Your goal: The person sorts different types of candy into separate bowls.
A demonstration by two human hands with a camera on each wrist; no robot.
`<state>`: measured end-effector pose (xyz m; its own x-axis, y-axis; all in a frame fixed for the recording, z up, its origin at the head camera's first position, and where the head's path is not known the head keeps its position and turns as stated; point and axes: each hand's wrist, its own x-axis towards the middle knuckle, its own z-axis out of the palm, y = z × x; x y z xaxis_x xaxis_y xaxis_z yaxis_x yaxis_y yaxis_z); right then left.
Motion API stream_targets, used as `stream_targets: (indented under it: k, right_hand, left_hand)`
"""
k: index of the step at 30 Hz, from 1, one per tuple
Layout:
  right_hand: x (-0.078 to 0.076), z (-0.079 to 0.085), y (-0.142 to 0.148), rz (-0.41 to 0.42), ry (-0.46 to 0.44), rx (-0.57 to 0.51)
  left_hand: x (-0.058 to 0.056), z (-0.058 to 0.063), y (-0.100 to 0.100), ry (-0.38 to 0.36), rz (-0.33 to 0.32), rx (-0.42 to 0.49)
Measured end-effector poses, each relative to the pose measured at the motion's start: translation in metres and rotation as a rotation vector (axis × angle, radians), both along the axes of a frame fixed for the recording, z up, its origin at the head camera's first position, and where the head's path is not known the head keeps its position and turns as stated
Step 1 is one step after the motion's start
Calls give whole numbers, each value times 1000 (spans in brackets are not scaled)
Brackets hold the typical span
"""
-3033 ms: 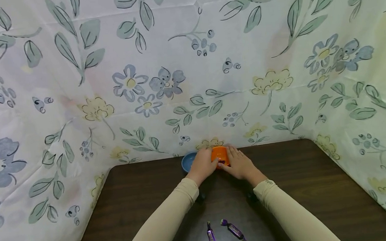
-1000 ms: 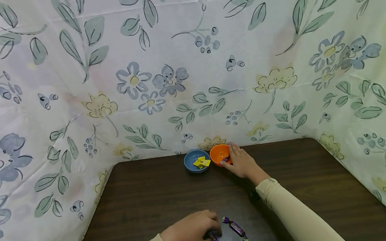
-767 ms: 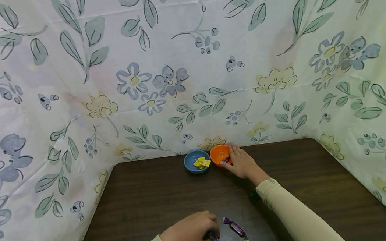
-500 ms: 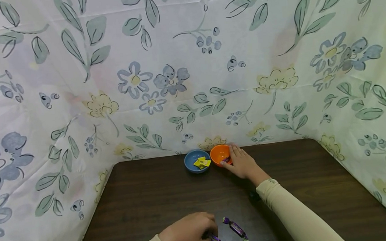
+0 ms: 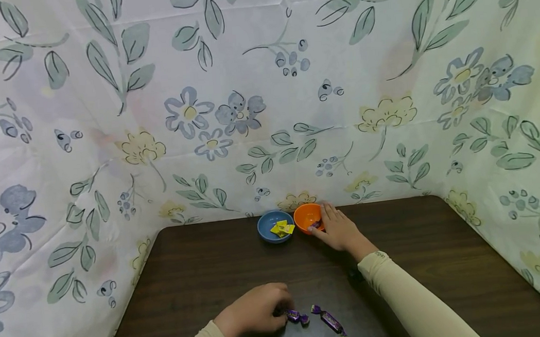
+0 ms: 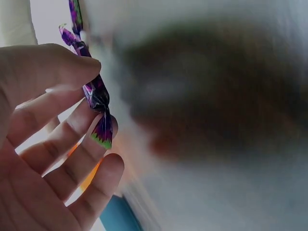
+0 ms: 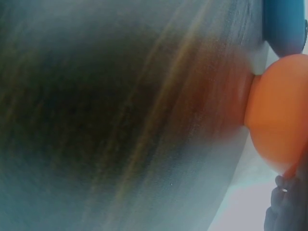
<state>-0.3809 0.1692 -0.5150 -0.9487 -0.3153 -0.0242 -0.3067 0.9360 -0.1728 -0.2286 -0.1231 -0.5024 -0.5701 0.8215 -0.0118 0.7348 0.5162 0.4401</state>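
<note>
My left hand, low and central in the head view, pinches a purple wrapped candy between thumb and fingers. In the left wrist view that candy sticks out past the thumb, its twisted green-tipped end hanging down. A second purple candy lies on the table just to the right. At the back, my right hand rests against the right side of an orange bowl, fingers straight and thumb by the near rim. Part of a purple candy shows inside that bowl.
A blue bowl stands beside the orange one on its left, with several yellow wrapped pieces in it. The dark wooden table ends at a floral cloth behind and at both sides.
My left hand left the bowls, came down to the near candies and took hold of one, which has now shifted up and slightly left. The right hand has stayed at the orange bowl.
</note>
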Motion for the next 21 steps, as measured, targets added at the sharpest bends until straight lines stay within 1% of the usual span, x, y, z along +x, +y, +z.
stream_targets:
  k: [4, 6, 9, 16, 18, 21]
  right_hand:
    - [-1, -1, 0, -1, 6, -6]
    - [-1, -3, 0, 0, 1, -8]
    - [0, -4, 0, 2, -3, -11]
    - [3, -2, 1, 16, 31, -22]
    - [3, -1, 1, 15, 33, -22]
    - [2, -1, 1, 14, 32, -23]
  left_hand:
    - [-10, 1, -4, 2, 60, -21]
    - [-15, 2, -6, -7, 88, -22]
    - [-23, 5, -9, 2, 125, -9]
    - [-44, 12, -10, 105, 174, 58]
    - [-51, 15, -9, 101, 197, 91]
    - [-61, 18, -6, 94, 255, 132]
